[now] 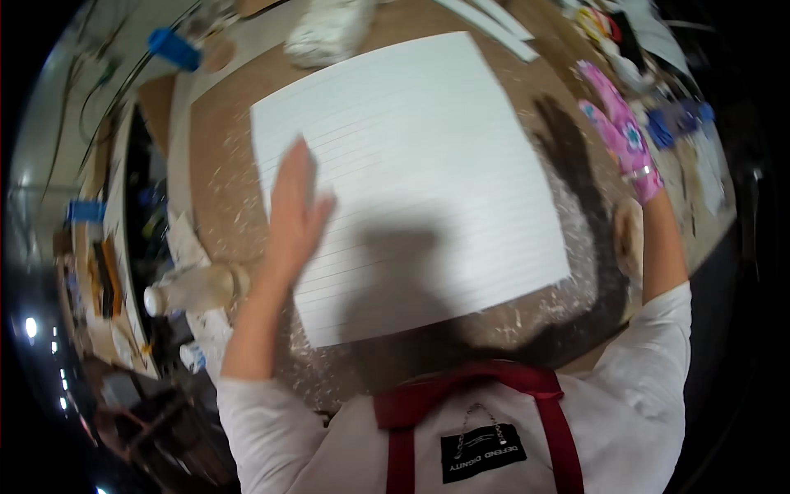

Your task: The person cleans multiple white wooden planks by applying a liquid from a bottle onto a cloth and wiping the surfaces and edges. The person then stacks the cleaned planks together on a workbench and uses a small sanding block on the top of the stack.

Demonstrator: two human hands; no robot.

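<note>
A large white rectangular sheet (428,156) with thin, faint parallel lines lies on a brown board (218,148). My left hand (298,214) is bare and a little blurred. It is over the sheet's left edge, fingers stretched out and thumb apart, with nothing in it. Whether it touches the sheet I cannot tell. My right hand (624,136) wears a pink flowered glove. It is off to the right of the sheet, near the board's edge, with its visible fingers apart and nothing seen in them. Shadows of my head and arm fall across the sheet and board.
A cloudy plastic bottle (193,290) lies left of my left forearm. A whitish bundle (329,33) and white strips (494,29) lie beyond the sheet. A blue cylindrical thing (174,49) is at the far left. Pale flecks are scattered on the board; clutter lines the right side.
</note>
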